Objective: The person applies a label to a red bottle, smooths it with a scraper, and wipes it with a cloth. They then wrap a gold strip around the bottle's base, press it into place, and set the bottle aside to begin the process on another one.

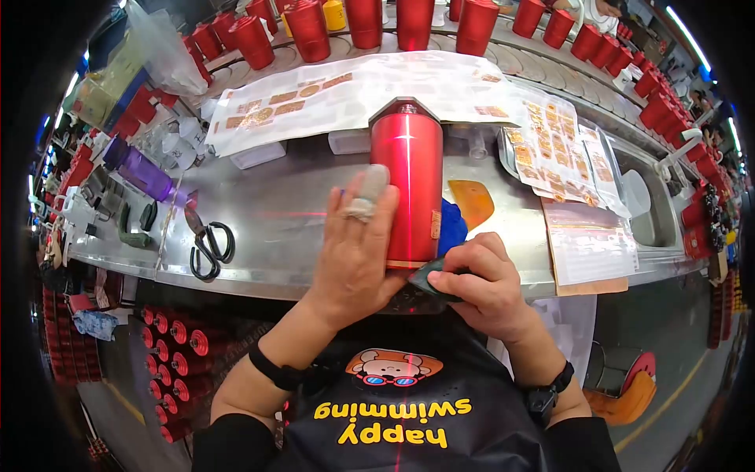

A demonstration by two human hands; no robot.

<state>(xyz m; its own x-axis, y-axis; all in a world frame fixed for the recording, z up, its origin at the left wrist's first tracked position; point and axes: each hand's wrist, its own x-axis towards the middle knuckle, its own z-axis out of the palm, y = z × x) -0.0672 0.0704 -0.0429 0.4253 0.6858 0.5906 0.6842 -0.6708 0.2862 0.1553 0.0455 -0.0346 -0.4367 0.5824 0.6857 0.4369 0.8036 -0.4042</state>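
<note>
A shiny red metal canister [406, 189] lies on the steel bench, its near end toward me and a dark angular piece at the far end. My left hand [350, 244] grips its left side, with pale coverings on two fingertips. My right hand [487, 287] pinches a flat dark green scraper [432, 279] against the canister's near end. A small gold decal [435, 224] shows on the canister's right side. Beside it lie a bunched blue cloth [451, 226] and an amber scraper blade [472, 203].
Printed decal sheets [314, 98] spread behind the canister, with more sheets [554, 145] at right near a sink [657, 220]. Black-handled scissors [208, 248] and a purple bottle [140, 169] lie at left. Red canisters [307, 31] line a conveyor [354, 59] at the back.
</note>
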